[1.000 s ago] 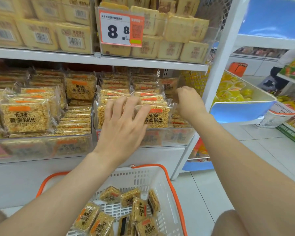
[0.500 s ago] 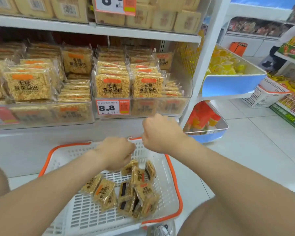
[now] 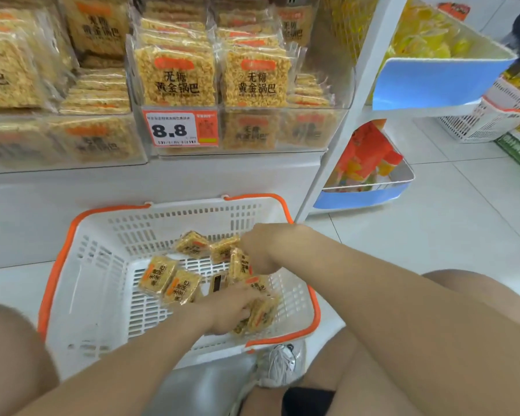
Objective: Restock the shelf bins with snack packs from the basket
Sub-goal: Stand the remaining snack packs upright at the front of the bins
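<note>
A white basket [image 3: 102, 265] with orange rim sits on the floor below the shelf, holding several yellow snack packs [image 3: 158, 274]. My left hand [image 3: 230, 310] is down in the basket's near right corner, fingers curled round a snack pack [image 3: 263, 313]. My right hand [image 3: 260, 250] is further back in the basket, gripping an upright snack pack [image 3: 239, 264]. Above, the clear shelf bin [image 3: 312, 130] with the 8.8 price tag [image 3: 180, 129] holds standing rows of the same packs.
A second clear bin [image 3: 63, 139] of packs stands to the left. A white shelf post [image 3: 342, 115] rises at the right, with blue-fronted trays [image 3: 442, 79] of yellow and orange goods beyond. My shoe [image 3: 278, 366] is just in front of the basket.
Both hands came down from the shelf bin into the basket and closed on packs. The view tilted down towards the basket.
</note>
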